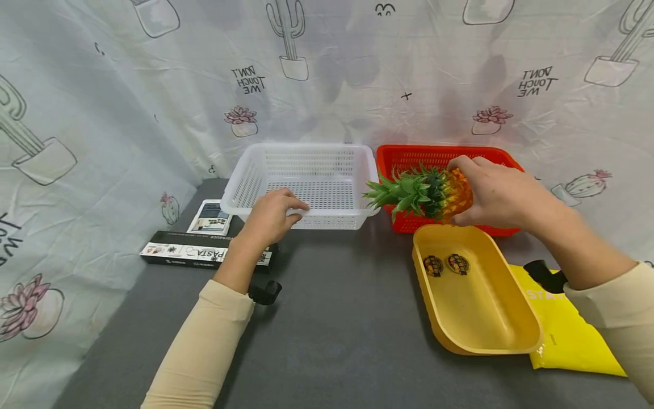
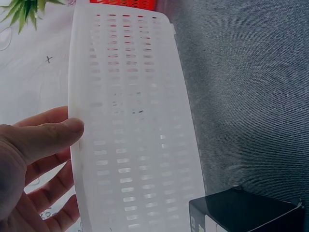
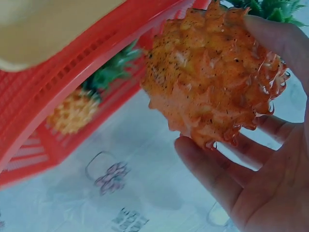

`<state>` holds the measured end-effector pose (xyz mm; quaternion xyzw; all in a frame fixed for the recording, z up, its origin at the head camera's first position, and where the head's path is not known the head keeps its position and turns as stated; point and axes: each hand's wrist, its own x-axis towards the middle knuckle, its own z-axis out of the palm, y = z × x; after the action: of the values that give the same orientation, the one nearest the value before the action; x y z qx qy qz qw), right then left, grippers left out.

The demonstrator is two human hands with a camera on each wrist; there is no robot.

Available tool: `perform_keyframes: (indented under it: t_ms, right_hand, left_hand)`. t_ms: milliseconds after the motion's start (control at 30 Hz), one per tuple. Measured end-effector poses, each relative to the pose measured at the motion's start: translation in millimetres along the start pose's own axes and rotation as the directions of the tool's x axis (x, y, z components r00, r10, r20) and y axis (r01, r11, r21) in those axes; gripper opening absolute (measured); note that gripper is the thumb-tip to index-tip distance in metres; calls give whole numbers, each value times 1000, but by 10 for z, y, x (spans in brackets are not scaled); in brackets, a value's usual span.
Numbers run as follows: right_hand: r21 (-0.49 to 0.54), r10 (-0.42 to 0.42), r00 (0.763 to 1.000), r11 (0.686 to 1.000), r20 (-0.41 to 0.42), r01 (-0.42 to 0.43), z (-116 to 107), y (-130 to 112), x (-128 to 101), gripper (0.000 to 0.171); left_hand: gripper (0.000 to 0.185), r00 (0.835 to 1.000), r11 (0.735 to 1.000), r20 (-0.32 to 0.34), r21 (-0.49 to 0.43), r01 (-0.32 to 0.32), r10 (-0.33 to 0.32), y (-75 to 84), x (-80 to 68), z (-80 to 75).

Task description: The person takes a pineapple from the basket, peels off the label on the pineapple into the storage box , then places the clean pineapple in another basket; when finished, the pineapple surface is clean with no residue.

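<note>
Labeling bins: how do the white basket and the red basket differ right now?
The white basket sits left, gripped at its front rim by the left hand; the red basket sits right, untouched. The white one looks empty; the red one holds a small pineapple. Both are perforated plastic with rims.

Perforated plastic white basket (image 1: 306, 182) and red basket (image 1: 439, 156), bumpy glossy pineapple (image 1: 449, 196), smooth yellow tray (image 1: 475, 295), matt grey tabletop (image 1: 337, 324).
</note>
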<state>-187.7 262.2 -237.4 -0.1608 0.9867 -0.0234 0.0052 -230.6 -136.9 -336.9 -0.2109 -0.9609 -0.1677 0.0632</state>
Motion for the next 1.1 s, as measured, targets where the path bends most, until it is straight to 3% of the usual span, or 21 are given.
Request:
perform_keyframes:
  t_ms: [567,867,1100]
  right_hand:
    - [75,-8,1000,997,15,6,101,715,234,97]
    - [27,7,999,1000,37,-8,187,860,415,84]
    - [24,32,992,999,123,-35,300,950,553,84]
  left_hand:
    - [25,999,999,-35,33,-26,27,-11,4,39]
    - [26,999,999,-37,33,-13,15,-2,-7,44]
    - [25,998,999,-52,30,-21,23,1,-21,49]
